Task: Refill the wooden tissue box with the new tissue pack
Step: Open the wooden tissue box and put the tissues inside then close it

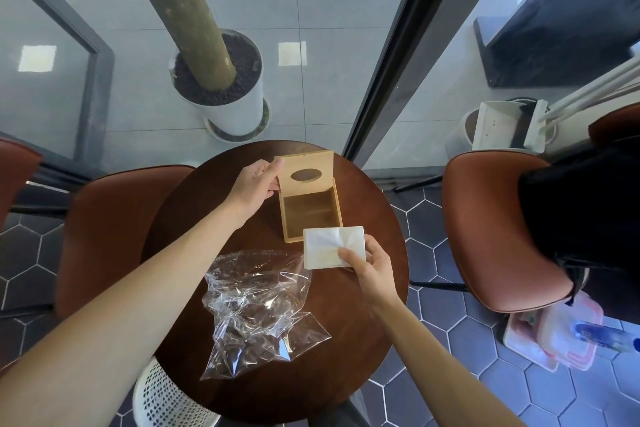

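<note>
The wooden tissue box [310,215] stands on the round dark table [374,204], its inside empty. Its hinged lid [304,172], with an oval slot, is raised upright. My left hand [254,184] pinches the lid's left edge and holds it up. My right hand [369,262] grips a stack of white tissues [330,246] by its near right corner, just in front of the box's near rim and partly overlapping it.
A crumpled clear plastic bag [258,305] lies on the table's near half. Brown chairs stand at the left [114,229] and right [491,225]. A white perforated bin [162,399] sits below the table edge. Glass panes and a potted trunk [221,94] lie beyond.
</note>
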